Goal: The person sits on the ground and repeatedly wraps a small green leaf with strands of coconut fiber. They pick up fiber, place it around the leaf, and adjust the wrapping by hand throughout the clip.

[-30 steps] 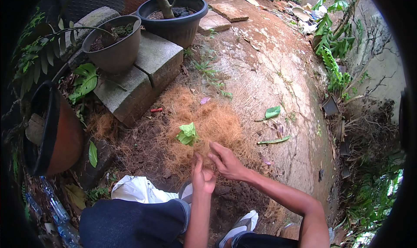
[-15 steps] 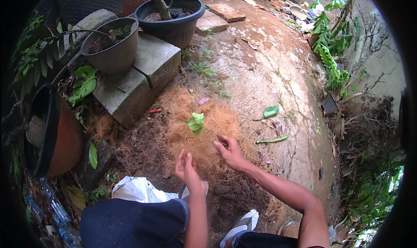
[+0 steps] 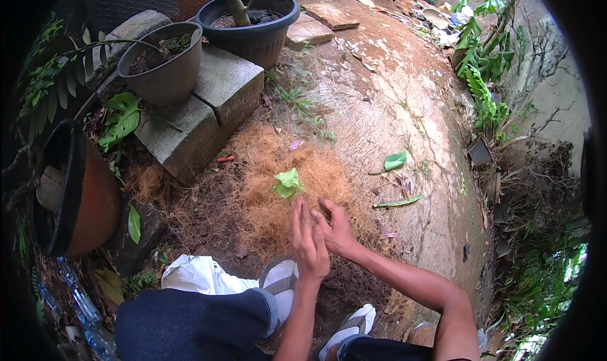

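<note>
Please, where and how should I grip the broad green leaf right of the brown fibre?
Probably by its thin stalk, coming from the left with the right hand: the leaf lies on the ground, and its stalk points left, toward the brown fibre.

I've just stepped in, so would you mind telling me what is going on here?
A person's left hand and right hand are close together over brown fibre, near some pale green leaves. Whether either hand touches the leaves is unclear. Dark soil lies by the right shoe.
</note>
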Demonstrator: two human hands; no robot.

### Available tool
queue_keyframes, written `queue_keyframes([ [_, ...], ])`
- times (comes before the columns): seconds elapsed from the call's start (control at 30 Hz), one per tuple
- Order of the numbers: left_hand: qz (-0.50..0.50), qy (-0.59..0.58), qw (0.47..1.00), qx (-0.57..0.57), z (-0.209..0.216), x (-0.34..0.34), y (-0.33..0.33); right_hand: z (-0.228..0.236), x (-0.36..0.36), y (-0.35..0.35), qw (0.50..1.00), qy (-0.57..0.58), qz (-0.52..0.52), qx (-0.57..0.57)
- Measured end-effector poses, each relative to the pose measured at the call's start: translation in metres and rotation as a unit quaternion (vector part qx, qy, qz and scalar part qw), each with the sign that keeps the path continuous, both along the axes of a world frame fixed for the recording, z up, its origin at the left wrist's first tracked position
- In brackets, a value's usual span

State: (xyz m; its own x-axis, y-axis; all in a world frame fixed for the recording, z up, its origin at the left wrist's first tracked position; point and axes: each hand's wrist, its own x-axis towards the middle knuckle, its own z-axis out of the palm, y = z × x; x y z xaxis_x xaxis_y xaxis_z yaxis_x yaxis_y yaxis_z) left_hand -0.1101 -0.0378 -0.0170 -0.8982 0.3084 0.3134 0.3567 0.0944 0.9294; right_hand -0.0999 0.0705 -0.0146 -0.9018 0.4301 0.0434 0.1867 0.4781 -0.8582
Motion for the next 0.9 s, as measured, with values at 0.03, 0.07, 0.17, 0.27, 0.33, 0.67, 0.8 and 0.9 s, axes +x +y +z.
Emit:
queue_keyframes([
  [0.03, -0.003, -0.005, 1.000, 0.016, -0.001, 0.002, 0.002, -0.006, 0.001, 0.001, 1.000, 0.020, -0.010, 0.005],
  [0.07, 0.006, -0.006, 1.000, 0.024, -0.002, 0.003, 0.004, -0.009, 0.001, 0.001, 1.000, 0.021, -0.011, 0.004],
  [0.17, 0.026, -0.007, 0.999, 0.039, -0.002, 0.005, 0.005, -0.009, 0.000, -0.001, 1.000, 0.008, -0.011, -0.015],
  [0.27, 0.035, -0.023, 0.999, 0.031, -0.003, 0.004, 0.002, 0.004, 0.001, -0.005, 0.999, -0.022, -0.004, -0.044],
  [0.33, 0.047, -0.048, 0.998, 0.020, -0.002, 0.006, 0.000, 0.006, 0.002, -0.008, 0.999, -0.017, -0.003, -0.027],
  [0.67, 0.098, -0.173, 0.980, -0.018, 0.002, 0.002, -0.004, 0.011, 0.007, -0.016, 0.998, 0.032, 0.040, -0.028],
  [0.8, 0.057, -0.203, 0.978, 0.007, -0.003, -0.005, -0.010, 0.014, 0.008, -0.014, 0.998, 0.039, 0.042, -0.031],
  [0.9, -0.027, -0.258, 0.962, 0.090, -0.022, -0.014, -0.020, 0.011, 0.012, -0.013, 0.999, 0.038, 0.034, -0.008],
])
